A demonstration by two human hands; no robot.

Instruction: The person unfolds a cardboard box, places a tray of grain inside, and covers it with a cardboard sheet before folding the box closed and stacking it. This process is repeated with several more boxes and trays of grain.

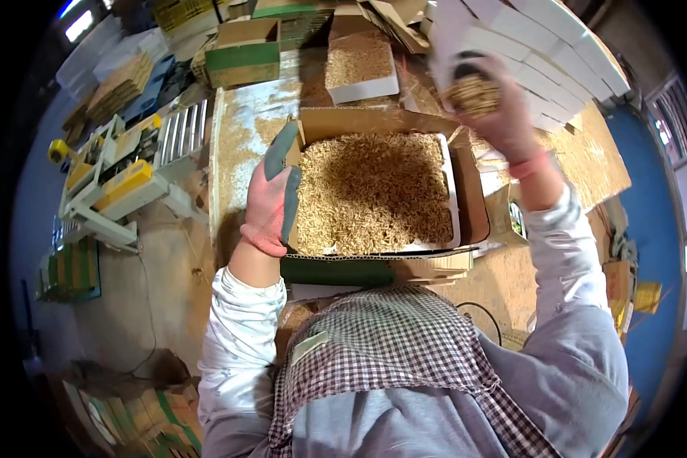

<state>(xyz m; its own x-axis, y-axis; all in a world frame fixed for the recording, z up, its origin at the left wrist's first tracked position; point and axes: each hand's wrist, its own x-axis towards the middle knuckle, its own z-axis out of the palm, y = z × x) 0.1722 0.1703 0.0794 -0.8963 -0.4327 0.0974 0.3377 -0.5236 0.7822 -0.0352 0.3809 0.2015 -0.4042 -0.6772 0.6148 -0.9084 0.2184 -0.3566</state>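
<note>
Left hand [271,191]: I grip the carton's [477,195] left wall
Right hand [504,114]: clutches blurred tan thing [473,97]
Beyond carton: white boxes [561,57]

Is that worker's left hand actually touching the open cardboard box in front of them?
Touching: the head view shows the left hand against the left side of the cardboard box, with gloved fingers at its edge.

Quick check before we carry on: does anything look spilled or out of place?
Yes, a spill: loose tan bits lie scattered on the tabletop left of the carton, outside the white container holding similar filling.
</note>
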